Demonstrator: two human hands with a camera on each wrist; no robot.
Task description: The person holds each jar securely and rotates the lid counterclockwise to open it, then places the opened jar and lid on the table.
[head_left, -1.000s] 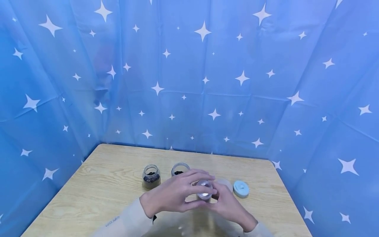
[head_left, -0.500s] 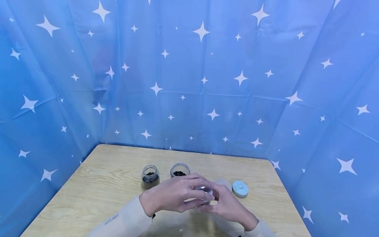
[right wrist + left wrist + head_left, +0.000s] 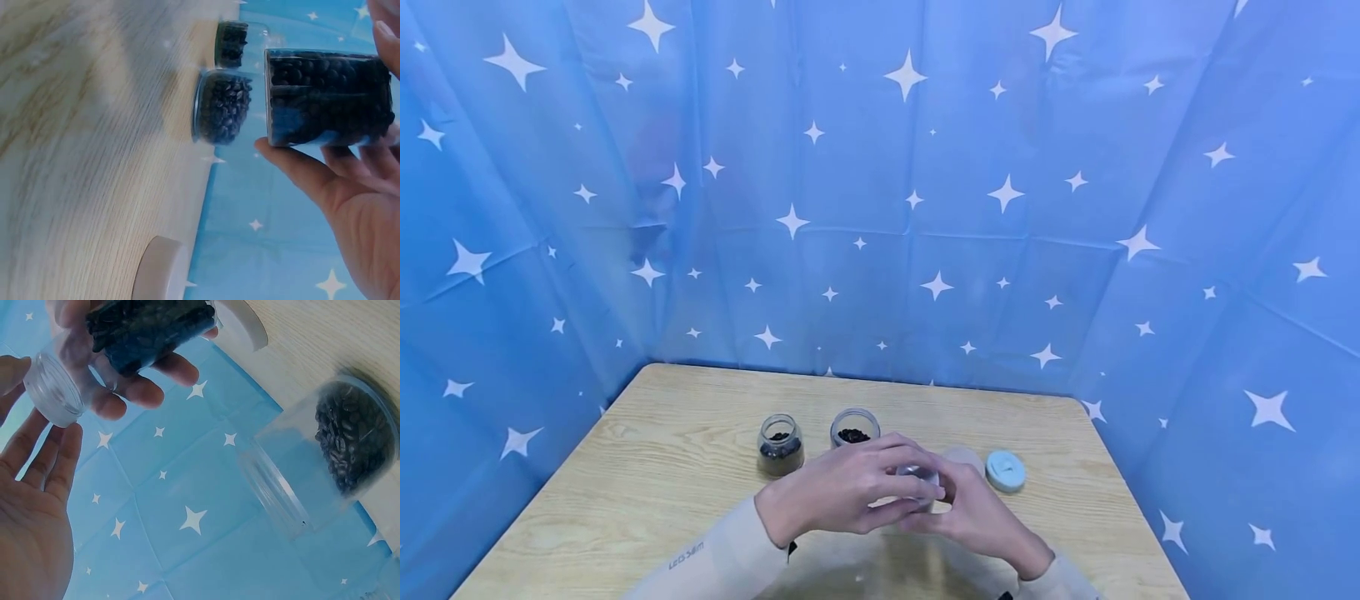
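My right hand grips a clear jar packed with dark beans, its fingers curled round the side. My left hand holds the clear, ridged rim or cap at the mouth end of that jar; which of the two it is, I cannot tell. In the head view the held jar is mostly hidden behind the fingers, raised over the table. Behind my left hand stand two uncapped jars, a narrow-necked one and a wide-mouthed one, both part filled with dark beans.
A light blue lid lies on the wooden table to the right of my hands. Beside it is a pale, whitish lid, partly hidden by my right hand. Star-patterned blue curtains surround the table's back and sides.
My left fingers have shifted a little over the top of the held jar, and the hands now overlap slightly more. The other jars and lids stay in place; the head view drifts slightly.
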